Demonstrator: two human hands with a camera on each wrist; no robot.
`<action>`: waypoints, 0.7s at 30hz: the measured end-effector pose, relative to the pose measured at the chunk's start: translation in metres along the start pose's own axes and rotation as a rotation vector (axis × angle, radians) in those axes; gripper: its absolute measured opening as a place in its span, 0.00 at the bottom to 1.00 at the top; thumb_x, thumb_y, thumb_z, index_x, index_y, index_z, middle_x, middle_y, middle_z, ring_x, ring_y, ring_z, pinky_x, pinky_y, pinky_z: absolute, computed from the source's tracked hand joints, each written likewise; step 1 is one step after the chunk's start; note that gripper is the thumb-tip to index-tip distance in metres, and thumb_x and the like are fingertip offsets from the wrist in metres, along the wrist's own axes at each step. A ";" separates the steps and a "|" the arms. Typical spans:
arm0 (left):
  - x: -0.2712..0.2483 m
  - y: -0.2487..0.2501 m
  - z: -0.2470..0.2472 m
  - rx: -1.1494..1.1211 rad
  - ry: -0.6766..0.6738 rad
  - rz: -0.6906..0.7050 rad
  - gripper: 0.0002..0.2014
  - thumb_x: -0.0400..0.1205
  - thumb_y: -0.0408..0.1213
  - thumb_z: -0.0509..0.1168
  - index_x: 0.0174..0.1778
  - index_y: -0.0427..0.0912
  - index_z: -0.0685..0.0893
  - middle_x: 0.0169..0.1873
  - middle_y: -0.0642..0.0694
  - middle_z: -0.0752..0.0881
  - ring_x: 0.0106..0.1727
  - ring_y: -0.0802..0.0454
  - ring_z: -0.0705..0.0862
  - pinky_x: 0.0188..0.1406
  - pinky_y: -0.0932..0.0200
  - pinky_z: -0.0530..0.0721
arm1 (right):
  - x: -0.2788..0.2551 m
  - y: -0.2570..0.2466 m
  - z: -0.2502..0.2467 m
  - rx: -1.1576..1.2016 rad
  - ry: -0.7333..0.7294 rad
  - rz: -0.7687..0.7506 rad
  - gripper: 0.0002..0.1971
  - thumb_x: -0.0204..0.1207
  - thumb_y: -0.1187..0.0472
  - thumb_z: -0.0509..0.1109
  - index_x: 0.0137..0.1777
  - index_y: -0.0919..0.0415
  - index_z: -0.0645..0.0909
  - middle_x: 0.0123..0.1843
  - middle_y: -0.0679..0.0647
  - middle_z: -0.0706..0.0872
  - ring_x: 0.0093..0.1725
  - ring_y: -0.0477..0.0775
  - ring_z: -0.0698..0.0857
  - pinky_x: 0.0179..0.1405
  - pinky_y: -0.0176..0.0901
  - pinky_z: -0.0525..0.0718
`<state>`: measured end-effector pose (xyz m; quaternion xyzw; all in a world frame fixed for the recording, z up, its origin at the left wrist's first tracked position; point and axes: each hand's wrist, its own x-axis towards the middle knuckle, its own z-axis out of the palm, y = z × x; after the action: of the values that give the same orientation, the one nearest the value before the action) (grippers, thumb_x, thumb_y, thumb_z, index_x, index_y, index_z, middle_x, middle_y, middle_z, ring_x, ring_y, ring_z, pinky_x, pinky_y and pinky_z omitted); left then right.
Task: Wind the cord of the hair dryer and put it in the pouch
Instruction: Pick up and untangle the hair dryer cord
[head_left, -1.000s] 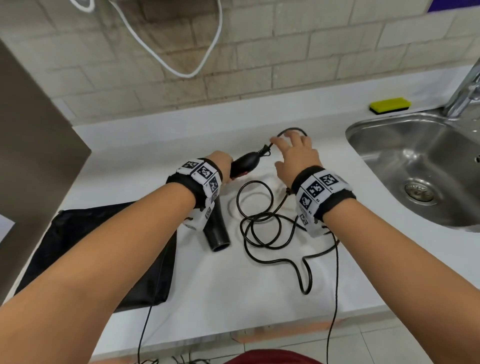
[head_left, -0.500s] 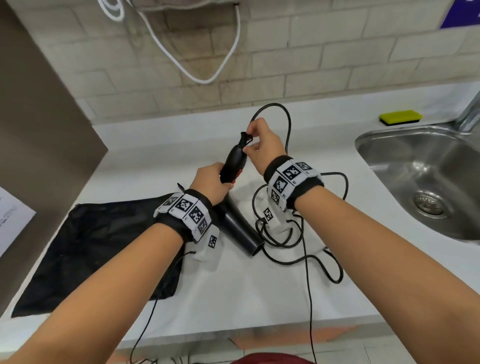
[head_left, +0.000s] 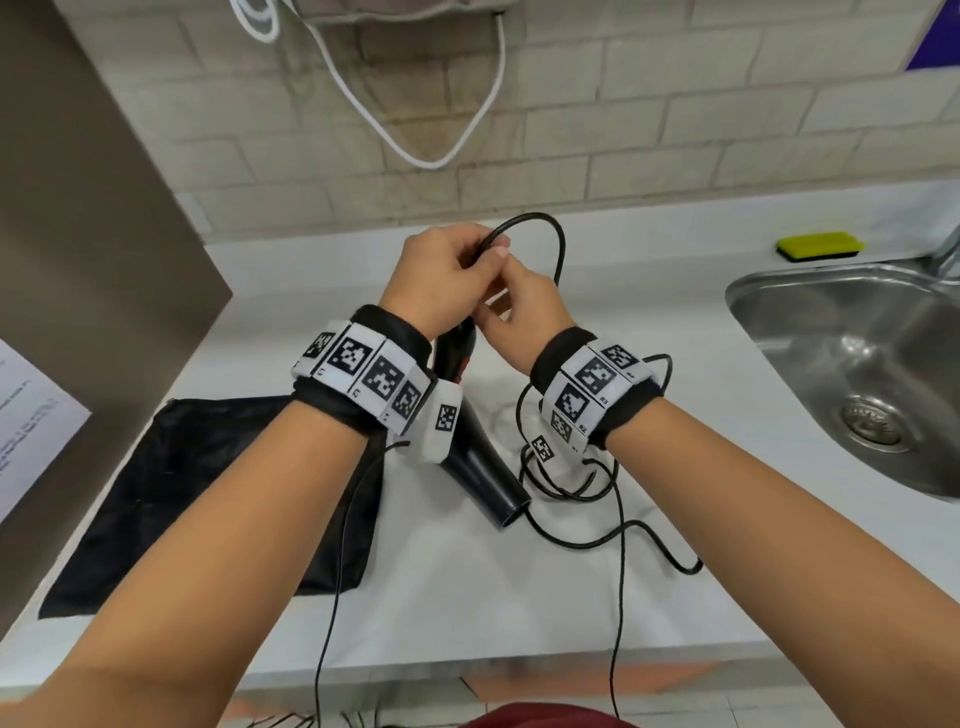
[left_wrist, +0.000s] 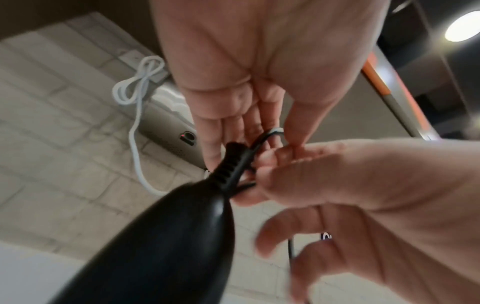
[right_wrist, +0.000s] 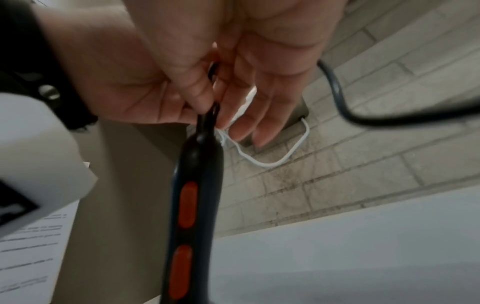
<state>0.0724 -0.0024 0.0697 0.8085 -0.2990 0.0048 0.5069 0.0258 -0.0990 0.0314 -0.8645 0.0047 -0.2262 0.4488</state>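
Above the bench (head_left: 467, 613), the left hand (head_left: 441, 280) and right hand (head_left: 524, 312) each pinched the cord (head_left: 558, 244) at the hair dryer (head_left: 483, 467) handle's tip; the pouch (head_left: 182, 493) lay flat at left.

From head height we look forward and down over both forearms onto the bench (head_left: 467, 597), the tiled wall (head_left: 675, 130) behind it. Each wrist view sits close under its palm, facing upward along the fingers. All three share the hair dryer (head_left: 480, 475) handle top, the meeting hands and that wall.
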 end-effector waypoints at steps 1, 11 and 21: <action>0.002 0.002 0.001 0.041 -0.011 0.016 0.07 0.82 0.35 0.63 0.48 0.44 0.87 0.37 0.50 0.87 0.43 0.53 0.87 0.52 0.59 0.84 | -0.003 0.001 -0.005 -0.053 0.030 -0.022 0.12 0.73 0.66 0.65 0.56 0.59 0.79 0.41 0.49 0.84 0.34 0.51 0.81 0.38 0.41 0.83; 0.015 0.023 -0.006 -0.321 -0.129 -0.175 0.13 0.82 0.33 0.62 0.31 0.41 0.79 0.16 0.55 0.70 0.16 0.60 0.67 0.23 0.64 0.74 | -0.003 0.038 -0.017 -0.299 -0.130 0.459 0.27 0.82 0.60 0.57 0.79 0.62 0.55 0.71 0.66 0.75 0.67 0.65 0.76 0.68 0.53 0.74; 0.017 0.015 -0.016 -0.774 -0.148 -0.363 0.14 0.87 0.33 0.48 0.54 0.37 0.80 0.30 0.56 0.88 0.14 0.62 0.63 0.16 0.72 0.57 | -0.018 0.029 0.002 -0.611 -0.381 0.199 0.16 0.84 0.55 0.52 0.67 0.63 0.64 0.52 0.61 0.84 0.48 0.63 0.83 0.41 0.47 0.75</action>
<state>0.0836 -0.0019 0.0951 0.5964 -0.1669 -0.2549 0.7426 0.0160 -0.1103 0.0009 -0.9805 0.0726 -0.0048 0.1826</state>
